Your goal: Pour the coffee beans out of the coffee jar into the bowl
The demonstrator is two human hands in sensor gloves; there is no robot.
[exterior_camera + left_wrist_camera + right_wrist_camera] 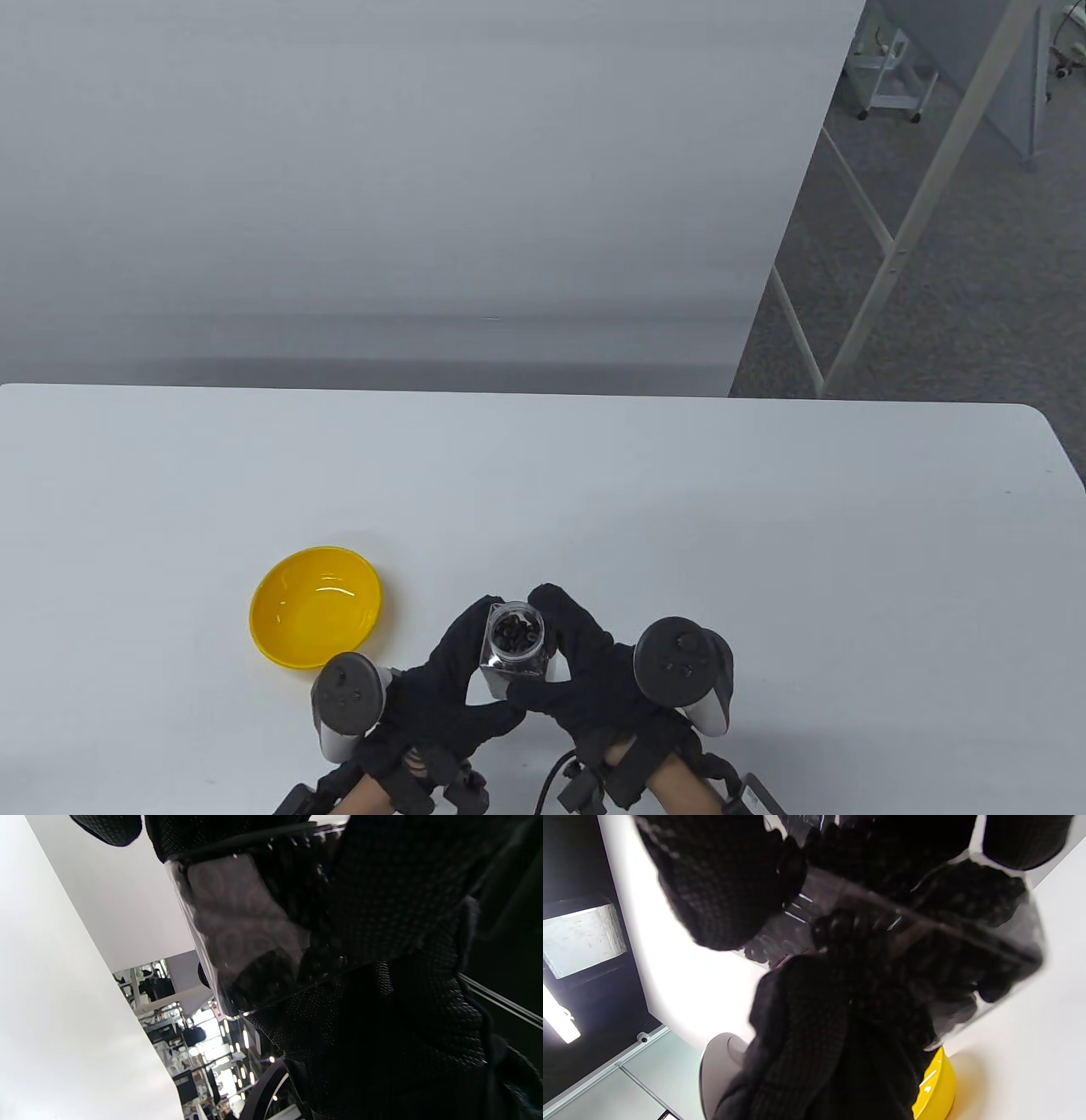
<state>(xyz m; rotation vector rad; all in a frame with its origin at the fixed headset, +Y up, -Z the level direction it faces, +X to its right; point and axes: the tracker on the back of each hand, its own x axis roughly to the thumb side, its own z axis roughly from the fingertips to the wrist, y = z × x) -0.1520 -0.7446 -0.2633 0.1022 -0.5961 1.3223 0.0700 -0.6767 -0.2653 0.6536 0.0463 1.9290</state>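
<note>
A yellow bowl sits on the white desk, just left of and a little beyond the left hand; nothing can be seen inside it from the table view. In the right wrist view only a slice of its rim shows, low behind the left glove.

The left hand's fingers wrap around the left side of the jar, with the thumb coming in under its near end. The grey tracker rides on the back of that hand, just near of the bowl.

The jar is a clear, square-sided container held between the two hands near the desk's front edge, right of the bowl and not touching it. Its mouth faces up toward the table camera and is uncovered, with dark beans visible inside. In the left wrist view its clear wall fills the middle of the frame, gloved fingers pressed against it. In the right wrist view the jar appears as a transparent slab with black glove behind and over it.

The right hand grips the jar's right side, its fingers curling over the far rim. Its tracker sits to the right of the fingers. Whether the jar's base rests on the desk cannot be told.
</note>
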